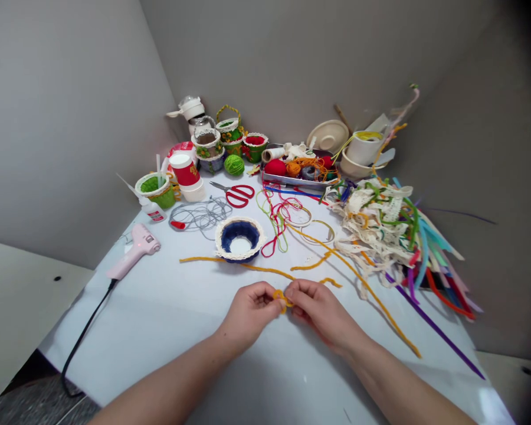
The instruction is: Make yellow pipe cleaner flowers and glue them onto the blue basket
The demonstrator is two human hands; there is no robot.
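Observation:
Between my two hands is a small looped shape of yellow pipe cleaner (282, 300), pinched from both sides near the table's front middle. My left hand (253, 310) is closed on its left side, thumb and fingers pressed together. My right hand (316, 307) pinches its right side; its fingertips partly hide the loops. Just beyond lies a long yellow pipe cleaner (268, 269), running behind a dark blue bowl with a white lace rim (240, 239). Shorter yellow pieces (310, 262) and another long yellow strand (371, 295) lie to the right.
A pink glue gun (135, 251) with a black cord lies left. Red-handled scissors (236, 193) rest beyond the bowl, near tangled grey string (203, 213). A metal tray of yarn (298, 177) stands at the back. Lace and coloured pipe cleaners (380, 218) are heaped at right.

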